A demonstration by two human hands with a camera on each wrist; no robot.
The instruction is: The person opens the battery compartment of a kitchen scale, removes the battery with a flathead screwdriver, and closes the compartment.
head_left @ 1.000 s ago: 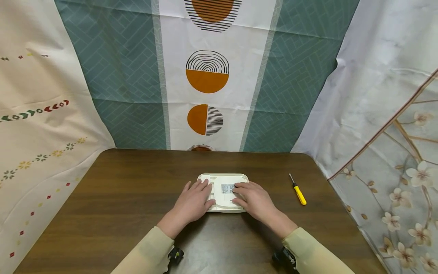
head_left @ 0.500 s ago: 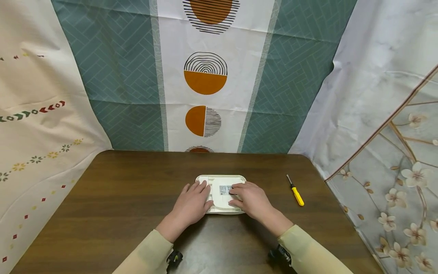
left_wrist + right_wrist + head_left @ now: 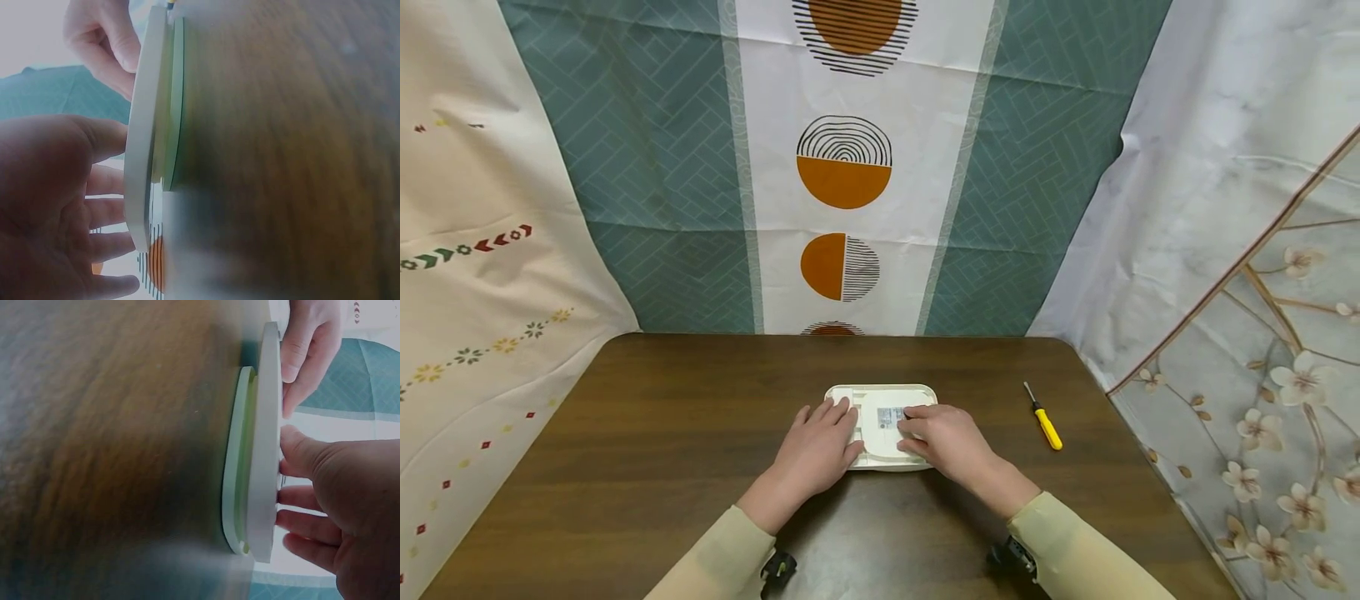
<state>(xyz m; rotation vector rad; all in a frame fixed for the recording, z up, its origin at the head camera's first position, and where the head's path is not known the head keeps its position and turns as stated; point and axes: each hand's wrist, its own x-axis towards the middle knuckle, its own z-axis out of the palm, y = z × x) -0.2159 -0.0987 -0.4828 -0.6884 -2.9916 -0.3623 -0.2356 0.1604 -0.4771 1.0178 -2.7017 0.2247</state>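
A flat white device [image 3: 891, 446] with rounded corners lies underside up on the brown table, a printed label [image 3: 890, 417] at its middle. From the side, the wrist views show its white body [image 3: 262, 450] above a pale green layer [image 3: 234, 462]. My left hand [image 3: 816, 446] rests on its left end with fingers spread, near a white strip [image 3: 841, 392] at the edge. My right hand [image 3: 951, 437] touches the right part with thumb and fingertips, covering part of the label's side. A small dark spot shows by the right index finger; what it is cannot be made out.
A screwdriver [image 3: 1047, 425] with a yellow handle lies to the right on the brown table [image 3: 700, 400]. Patterned cloths hang behind the table [image 3: 842, 183] and at both sides. Dark wrist cameras [image 3: 778, 569] are strapped at the sleeves.
The whole head view has shifted slightly, so everything appears a little further left. Both hands keep nearly the same place on the white device.
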